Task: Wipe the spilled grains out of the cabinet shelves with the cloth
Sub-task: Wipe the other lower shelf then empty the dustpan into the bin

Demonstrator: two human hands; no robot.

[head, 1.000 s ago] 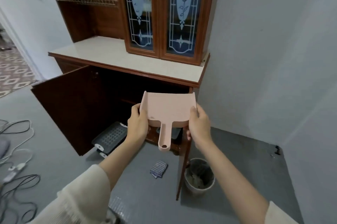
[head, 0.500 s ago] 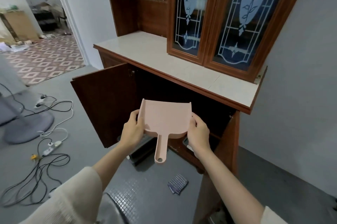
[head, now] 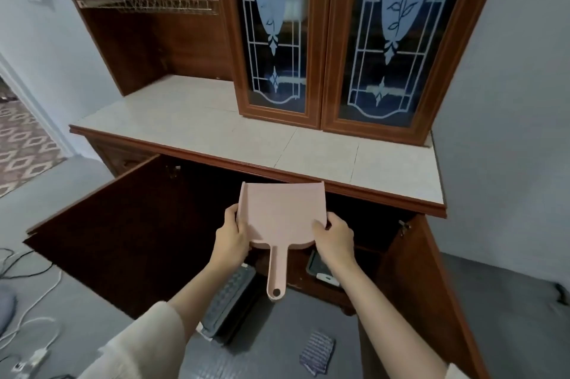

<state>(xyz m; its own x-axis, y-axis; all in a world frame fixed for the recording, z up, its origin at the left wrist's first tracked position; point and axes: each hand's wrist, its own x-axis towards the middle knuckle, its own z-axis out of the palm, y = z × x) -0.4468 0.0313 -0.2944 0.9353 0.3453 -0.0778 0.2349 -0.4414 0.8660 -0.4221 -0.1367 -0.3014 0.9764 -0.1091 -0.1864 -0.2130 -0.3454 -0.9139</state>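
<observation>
Grey floor (head: 92, 301) by the open cabinet (head: 123, 224) has the cloth (head: 317, 352) just lying there, while the left hand (head: 231, 235) and right hand (head: 334, 238) both grip a pink dustpan (head: 282, 215) by its sides, and no grains show in the dark shelves, so probably near done, hard to say.

Loose cream sleeves (head: 132, 344); bare forearms (head: 197, 286); bare hands (head: 231, 236)
</observation>
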